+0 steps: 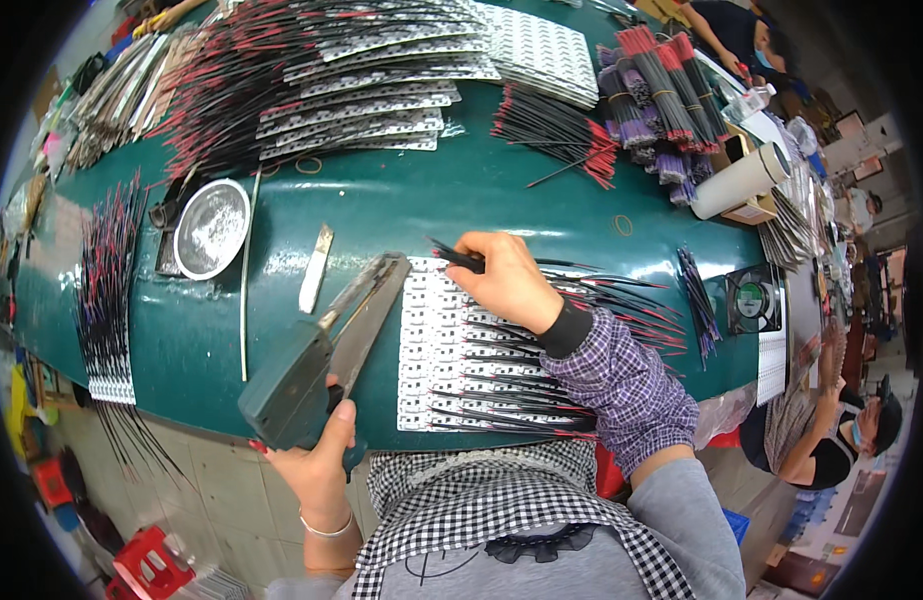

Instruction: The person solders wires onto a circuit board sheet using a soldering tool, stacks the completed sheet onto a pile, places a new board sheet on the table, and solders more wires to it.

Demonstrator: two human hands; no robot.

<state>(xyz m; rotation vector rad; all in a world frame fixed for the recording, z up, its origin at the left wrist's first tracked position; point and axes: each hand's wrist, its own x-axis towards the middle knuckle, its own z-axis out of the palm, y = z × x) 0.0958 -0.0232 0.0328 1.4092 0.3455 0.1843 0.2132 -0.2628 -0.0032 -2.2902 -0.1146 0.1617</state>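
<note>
Circuit-board panel (416, 345), white and dotted with small black parts, lay flat on the green table (401, 195) right in front of the person, probably so that both hands could meet over it without stretching. The left hand (316, 470) was wrapped round the back end of a long-nosed hand tool (299, 375), whose nose ended just beside the panel's far left corner. The right hand (508, 285) pinched a small bunch of black wires (456, 257) near that same corner, its fingers narrowed, seemingly to keep the strands together. A checked sleeve (621, 385) on that arm hid part of the panel's right side, where more wires lay.

Farther back, a great stack of wired panels (331, 130) spread over the table, with purple-and-red wire bundles (661, 95) to its right and a white cylinder (736, 185) near those. Leftward sat a round silver-rimmed dish (211, 230); a white-handled knife (314, 272) lay near the tool, perhaps crowding it. One rubber band (622, 225) lay well apart.
</note>
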